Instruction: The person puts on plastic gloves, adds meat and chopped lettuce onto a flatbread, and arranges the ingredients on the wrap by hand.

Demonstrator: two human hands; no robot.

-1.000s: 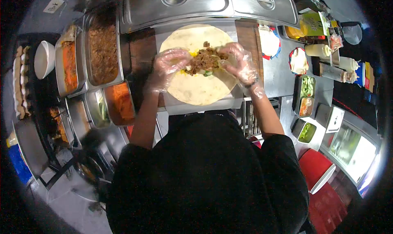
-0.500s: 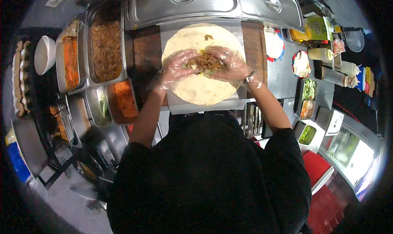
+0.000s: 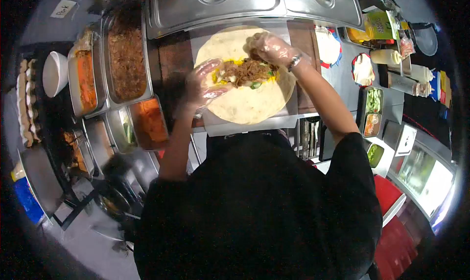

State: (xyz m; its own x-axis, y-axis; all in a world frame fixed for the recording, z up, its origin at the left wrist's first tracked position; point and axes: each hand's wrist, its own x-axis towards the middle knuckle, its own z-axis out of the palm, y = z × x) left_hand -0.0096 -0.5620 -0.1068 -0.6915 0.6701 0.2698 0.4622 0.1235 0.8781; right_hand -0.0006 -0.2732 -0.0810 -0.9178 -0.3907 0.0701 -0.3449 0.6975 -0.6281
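Note:
A large round flour tortilla [image 3: 240, 108] lies flat on white paper [image 3: 230, 129] over a wooden board. Across its middle runs a mound of shredded brown meat [image 3: 247, 73], with yellow and green bits showing at its edges. My left hand [image 3: 208, 84], in a clear plastic glove, is at the mound's left end, thumb and fingers spread apart. Also gloved, my right hand [image 3: 274, 50] is above the mound, its fingers pinched together low over the tortilla's upper part. Something brown shows at those fingertips, seemingly a bit of meat, mostly hidden by the hand.
Metal pans of brown meat [image 3: 126, 59] and orange food [image 3: 149, 121] stand on the left. A lidded steel pan [image 3: 220, 3] borders the board at the back. On the right are squeeze bottles [image 3: 387, 57], a stack of tortillas [image 3: 327, 47] and a pan of green vegetables [image 3: 373, 101].
Both hands were cupped around the meat. My left hand has drawn off to the left and opened; my right hand has moved up to where a stray piece of meat lay. The mound is now spread longer.

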